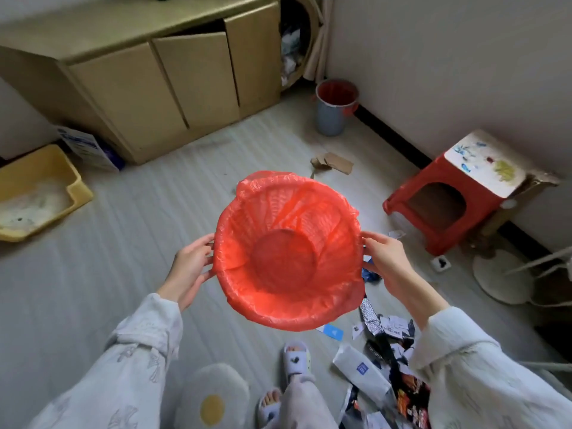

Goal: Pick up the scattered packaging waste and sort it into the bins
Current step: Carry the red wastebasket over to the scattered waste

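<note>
I hold a round bin [288, 252] lined with a red plastic bag up in front of me, above the floor; its inside looks bare. My left hand [192, 261] grips its left rim and my right hand [387, 261] grips its right rim. Scattered packaging waste [383, 345] lies on the floor at the lower right: torn wrappers, paper scraps and a white pouch [360, 368]. A torn piece of cardboard [332, 162] lies farther off. A second bin [334, 108], grey with a red liner, stands by the far wall.
A red stool [439, 193] stands against the right wall. A wooden cabinet [161, 85] runs along the left, with a yellow tray [40, 193] and a white box [89, 148] beside it. An egg-shaped cushion [213, 394] and my slippered feet [295, 360] are below.
</note>
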The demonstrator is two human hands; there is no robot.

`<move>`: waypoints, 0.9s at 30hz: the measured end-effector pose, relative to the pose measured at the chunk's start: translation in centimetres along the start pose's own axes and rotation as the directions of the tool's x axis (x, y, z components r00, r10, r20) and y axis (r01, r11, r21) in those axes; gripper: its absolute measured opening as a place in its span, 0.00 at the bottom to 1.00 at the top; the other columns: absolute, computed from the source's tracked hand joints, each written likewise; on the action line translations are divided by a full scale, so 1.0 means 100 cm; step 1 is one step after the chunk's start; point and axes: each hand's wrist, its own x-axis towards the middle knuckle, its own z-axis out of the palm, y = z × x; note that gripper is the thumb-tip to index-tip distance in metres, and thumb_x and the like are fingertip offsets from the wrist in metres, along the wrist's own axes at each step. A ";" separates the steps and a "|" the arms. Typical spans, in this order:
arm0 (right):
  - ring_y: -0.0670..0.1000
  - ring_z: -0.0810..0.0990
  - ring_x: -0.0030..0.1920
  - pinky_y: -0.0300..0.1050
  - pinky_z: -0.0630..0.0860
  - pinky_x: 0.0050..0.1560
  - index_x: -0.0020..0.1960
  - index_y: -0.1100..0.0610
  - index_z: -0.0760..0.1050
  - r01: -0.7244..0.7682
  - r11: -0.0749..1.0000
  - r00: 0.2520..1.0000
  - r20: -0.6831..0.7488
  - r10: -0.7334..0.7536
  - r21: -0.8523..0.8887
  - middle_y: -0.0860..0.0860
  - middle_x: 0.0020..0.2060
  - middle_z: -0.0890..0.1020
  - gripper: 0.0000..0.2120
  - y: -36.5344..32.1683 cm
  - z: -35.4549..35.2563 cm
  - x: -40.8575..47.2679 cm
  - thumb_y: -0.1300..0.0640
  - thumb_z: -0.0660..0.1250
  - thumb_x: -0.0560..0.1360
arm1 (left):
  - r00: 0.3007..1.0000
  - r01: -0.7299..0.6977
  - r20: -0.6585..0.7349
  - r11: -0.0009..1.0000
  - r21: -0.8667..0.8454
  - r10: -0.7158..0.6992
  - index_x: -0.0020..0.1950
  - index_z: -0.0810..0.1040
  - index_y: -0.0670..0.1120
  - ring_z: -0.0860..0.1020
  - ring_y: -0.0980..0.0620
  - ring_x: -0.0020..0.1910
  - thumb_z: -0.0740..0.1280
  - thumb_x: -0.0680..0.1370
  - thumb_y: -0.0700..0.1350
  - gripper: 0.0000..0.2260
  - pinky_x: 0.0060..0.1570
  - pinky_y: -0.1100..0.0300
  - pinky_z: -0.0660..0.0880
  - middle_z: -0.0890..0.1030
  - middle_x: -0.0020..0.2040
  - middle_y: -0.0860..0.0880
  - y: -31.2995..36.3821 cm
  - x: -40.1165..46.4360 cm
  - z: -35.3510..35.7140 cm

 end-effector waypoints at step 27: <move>0.48 0.78 0.47 0.39 0.75 0.45 0.52 0.55 0.79 -0.171 0.979 0.980 0.124 0.157 0.113 0.53 0.45 0.82 0.11 0.029 0.229 0.346 0.59 0.58 0.79 | 0.959 0.147 -0.259 0.982 0.121 -0.112 0.40 0.78 0.48 0.75 0.51 0.45 0.60 0.77 0.46 0.09 0.49 0.55 0.72 0.79 0.41 0.52 -0.046 0.458 0.006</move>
